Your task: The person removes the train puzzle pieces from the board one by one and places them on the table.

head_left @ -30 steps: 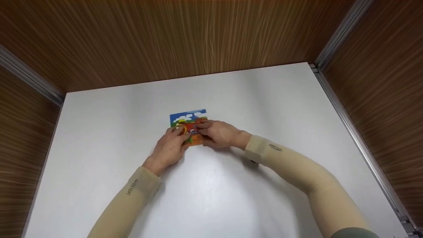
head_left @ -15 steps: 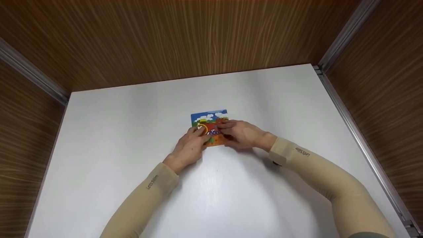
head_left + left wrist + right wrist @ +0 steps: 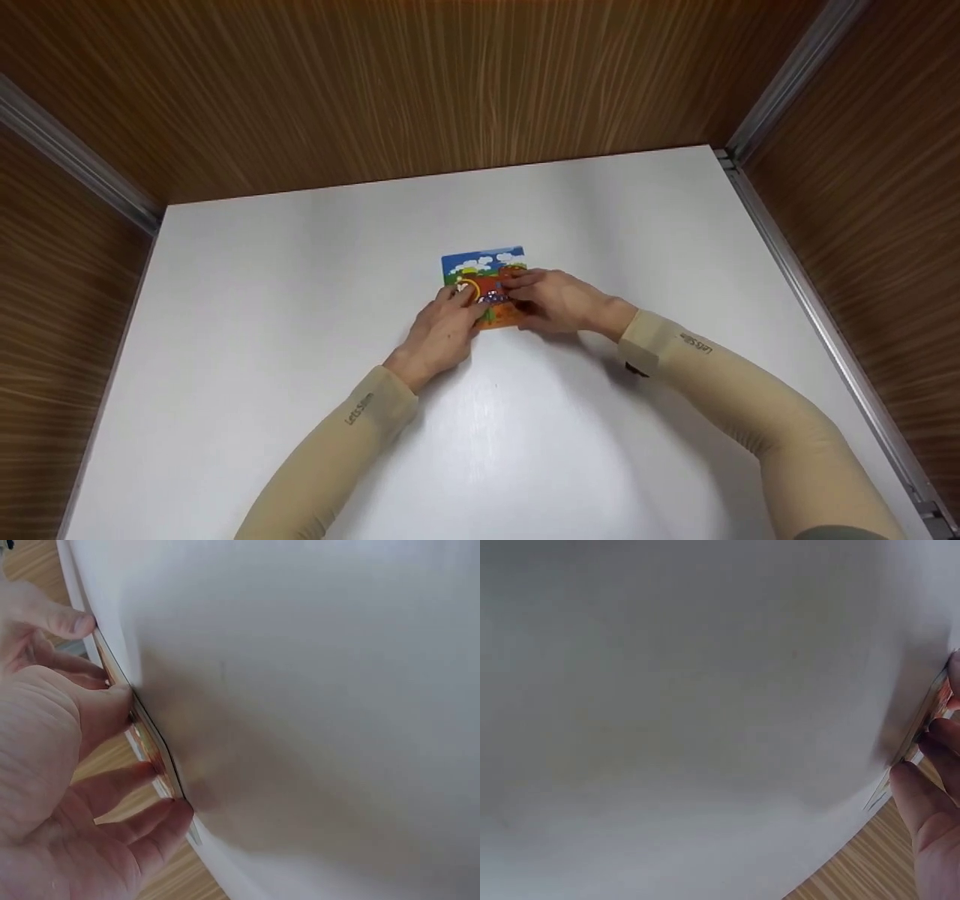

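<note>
A small, flat cartoon picture board (image 3: 484,262) lies on the white table, showing blue sky, white clouds, a red shape and orange ground. My left hand (image 3: 441,330) holds its left side, fingers over the picture and thumb at the near edge. On the right side my right hand (image 3: 562,301) grips it, fingertips on the picture and thumb low by the near corner. In the left wrist view the board's edge (image 3: 154,735) appears thin, with the left thumb and fingertips along it. Fingers cover part of the picture. The right wrist view catches only a sliver of the board (image 3: 922,716).
The white table (image 3: 300,300) extends around the board on all sides. Brown wood-grain panels (image 3: 420,90) stand behind and at both sides, with metal rails (image 3: 810,300) along the corners. Beige sleeves (image 3: 330,457) cover both forearms.
Both hands and the board have slid to the right across the table, mostly in the first half second. The head view has shifted slightly too. The hold looks the same.
</note>
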The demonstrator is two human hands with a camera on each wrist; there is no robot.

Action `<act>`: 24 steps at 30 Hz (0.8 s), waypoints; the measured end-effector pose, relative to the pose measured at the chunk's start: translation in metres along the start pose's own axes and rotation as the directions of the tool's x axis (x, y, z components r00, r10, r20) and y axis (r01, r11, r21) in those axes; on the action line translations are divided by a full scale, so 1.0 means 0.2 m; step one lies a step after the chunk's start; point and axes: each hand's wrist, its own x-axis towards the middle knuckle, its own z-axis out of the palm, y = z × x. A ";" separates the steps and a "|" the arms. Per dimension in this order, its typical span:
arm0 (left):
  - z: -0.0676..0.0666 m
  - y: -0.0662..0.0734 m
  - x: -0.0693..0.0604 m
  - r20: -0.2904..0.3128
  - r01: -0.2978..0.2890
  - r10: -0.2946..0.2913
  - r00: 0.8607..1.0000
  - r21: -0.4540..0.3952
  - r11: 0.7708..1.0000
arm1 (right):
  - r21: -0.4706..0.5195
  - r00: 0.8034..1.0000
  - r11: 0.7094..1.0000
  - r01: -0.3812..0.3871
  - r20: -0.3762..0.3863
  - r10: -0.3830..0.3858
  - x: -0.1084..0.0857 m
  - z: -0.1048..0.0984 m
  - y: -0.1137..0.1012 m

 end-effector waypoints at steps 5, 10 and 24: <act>0.03 0.07 0.01 -0.061 0.019 -0.015 0.998 0.069 0.997 | 0.044 1.000 0.999 -0.007 -0.019 0.008 0.01 -0.02 0.02; 0.05 0.15 0.03 -0.067 0.047 -0.043 0.997 0.066 0.997 | 0.096 0.997 0.993 -0.067 -0.037 0.071 0.03 -0.07 0.04; 0.09 0.28 0.04 0.095 0.065 -0.070 0.993 0.056 0.996 | 0.048 0.975 0.976 -0.211 0.087 0.206 0.35 -0.21 0.10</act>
